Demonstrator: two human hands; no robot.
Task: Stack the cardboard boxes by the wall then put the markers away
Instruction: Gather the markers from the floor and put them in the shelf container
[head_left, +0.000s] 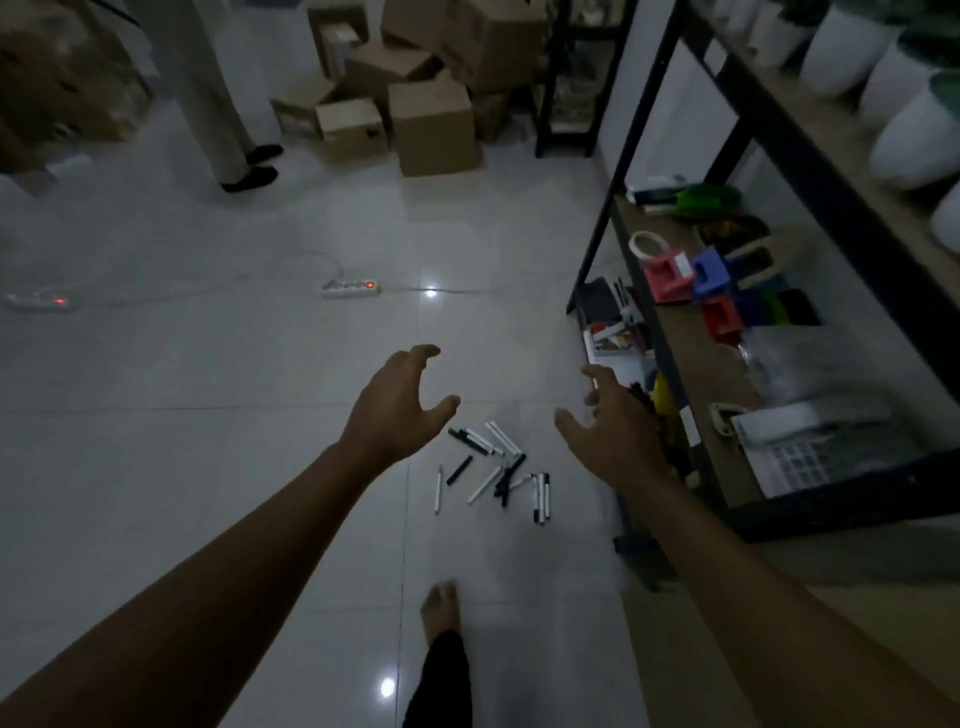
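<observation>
Hands out front, left hand (400, 405) and right hand (608, 431), fingers apart, holding nothing, likely for balance while walking. Markers (493, 470) scattered on floor below; cardboard boxes (415, 88) jumbled by far wall, seemingly unstacked.

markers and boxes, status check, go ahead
Left hand and right hand open, empty. Markers scattered on floor. Cardboard boxes jumbled by wall. Power strip in path.
</observation>
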